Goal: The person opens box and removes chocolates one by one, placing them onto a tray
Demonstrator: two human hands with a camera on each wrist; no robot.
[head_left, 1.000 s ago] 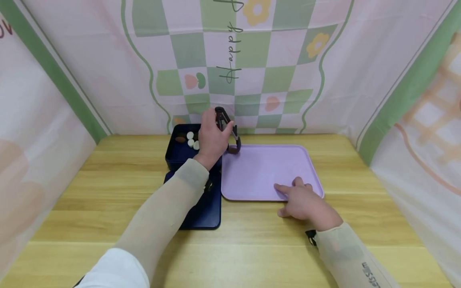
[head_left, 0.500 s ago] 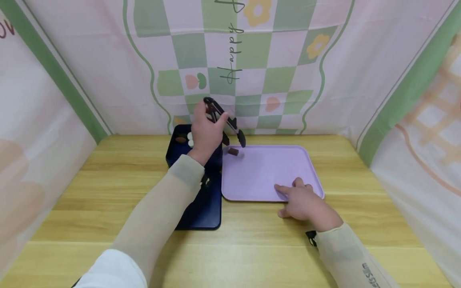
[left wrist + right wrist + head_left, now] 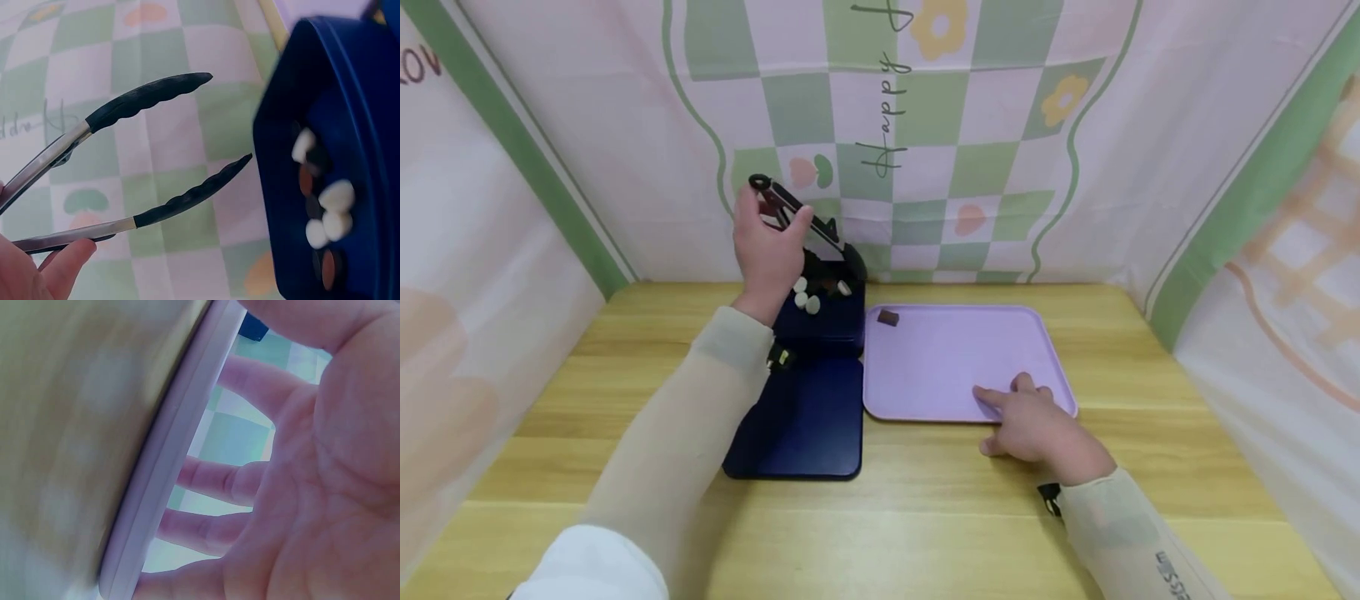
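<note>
My left hand (image 3: 769, 258) holds black-and-metal tongs (image 3: 805, 215) above the dark blue box (image 3: 823, 327). In the left wrist view the arms of the tongs stand apart, with nothing between their black tips. Inside the box lie several white pieces (image 3: 337, 196), plus brown and black ones. One small dark brown block (image 3: 888, 318) is on the lilac tray (image 3: 955, 362), near its far left corner. My right hand (image 3: 1032, 422) rests on the tray's near right edge, its fingers spread over the rim in the right wrist view.
A dark blue lid (image 3: 820, 425) lies flat on the wooden table (image 3: 940, 508), in front of the box and left of the tray. Behind them hangs a patterned cloth (image 3: 925, 167), close to the table's far edge.
The tongs have opened and let go of the brown block, which now lies on the tray. My left hand has moved left with the tongs, over the box. The right hand stays put.
</note>
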